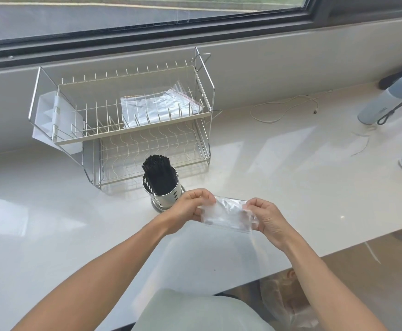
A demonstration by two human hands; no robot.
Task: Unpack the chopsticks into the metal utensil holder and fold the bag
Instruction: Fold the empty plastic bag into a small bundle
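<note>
Head view shows your left hand (194,203) and your right hand (265,218) held just above the pale worktop (302,187), with a clear plastic bag (228,215) stretched between them. Your left grip is clenched on the bag's left end, fingers curled over the crumpled plastic, and your right grip pinches the bag's right end between thumb and curled fingers. The bag looks flattened and partly folded, with a straight edge along its lower side; no print can be read on it. Just behind your left hand stands the metal utensil holder (165,195), an upright perforated cylinder on a round base, and the black chopsticks (158,173) stand bundled inside it, tilted to the left, their tops well above the rim. Behind the holder sits a two-tier wire dish rack (128,120), with another clear bag (161,106) lying on its upper tier and a white plastic caddy (49,115) hung on its left end. To the far right a pale blue bottle (386,101) with a dark strap stands on the worktop; it bears a small label too blurred to read. A thin white cable (283,111) lies between the rack and the bottle.
</note>
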